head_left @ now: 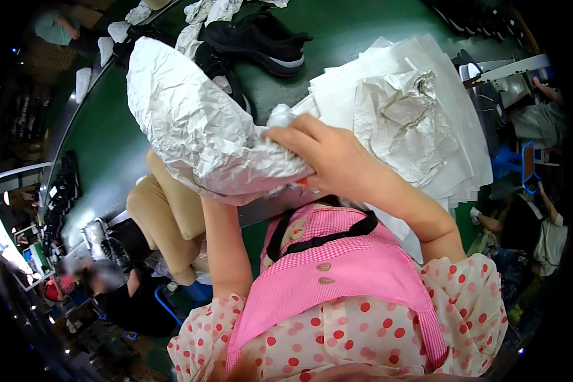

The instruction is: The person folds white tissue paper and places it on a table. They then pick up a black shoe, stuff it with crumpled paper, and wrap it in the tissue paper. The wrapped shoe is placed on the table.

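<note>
A large crumpled bundle of white paper is held up in front of me, above the edge of the green table. My right hand pinches the gathered end of the paper between thumb and fingers. My left forearm rises under the bundle, and the paper hides my left hand, so its fingers do not show. Just beyond the bundle lie a black sneaker with a white-edged sole and a second black shoe, partly covered by the paper. Whether anything is inside the bundle cannot be seen.
To the right, a fanned stack of white paper sheets carries a loose crumpled sheet. More crumpled paper lies at the far side of the green table. Tan rounded shapes stand by the near left edge. Other people sit around.
</note>
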`<state>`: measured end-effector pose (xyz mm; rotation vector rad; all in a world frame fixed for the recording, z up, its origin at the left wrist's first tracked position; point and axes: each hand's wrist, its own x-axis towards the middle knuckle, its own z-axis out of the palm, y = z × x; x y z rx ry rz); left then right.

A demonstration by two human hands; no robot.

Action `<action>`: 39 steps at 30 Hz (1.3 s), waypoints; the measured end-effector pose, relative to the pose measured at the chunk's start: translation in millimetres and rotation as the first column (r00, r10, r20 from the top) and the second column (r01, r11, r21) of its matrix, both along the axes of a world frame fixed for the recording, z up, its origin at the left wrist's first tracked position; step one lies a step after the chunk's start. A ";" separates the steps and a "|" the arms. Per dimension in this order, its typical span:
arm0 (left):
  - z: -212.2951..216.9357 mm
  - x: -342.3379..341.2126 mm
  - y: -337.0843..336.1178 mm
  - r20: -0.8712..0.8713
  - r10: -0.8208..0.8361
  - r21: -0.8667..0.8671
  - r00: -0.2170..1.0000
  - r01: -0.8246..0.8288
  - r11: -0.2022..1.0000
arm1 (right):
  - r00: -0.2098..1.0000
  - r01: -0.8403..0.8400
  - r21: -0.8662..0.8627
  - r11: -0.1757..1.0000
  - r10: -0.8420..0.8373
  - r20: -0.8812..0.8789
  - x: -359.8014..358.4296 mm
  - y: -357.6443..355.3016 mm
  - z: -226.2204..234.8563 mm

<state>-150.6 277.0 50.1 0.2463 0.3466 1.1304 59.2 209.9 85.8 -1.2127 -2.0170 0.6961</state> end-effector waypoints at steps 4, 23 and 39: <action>-2.5 -7.6 -3.2 -0.027 0.002 0.009 1.000 -0.002 1.000 | 0.982 -0.165 -0.145 0.976 0.148 -0.121 5.4 -6.6 16.0; 11.0 12.0 -8.1 -0.501 0.242 0.092 0.831 -0.227 0.970 | 0.656 0.048 -0.362 0.931 -0.302 -0.691 -8.7 5.1 -40.3; 11.1 64.7 15.0 -0.439 -0.042 0.064 0.897 0.078 0.995 | 0.000 -0.211 -0.706 0.676 -0.723 -0.691 -22.0 49.2 -52.3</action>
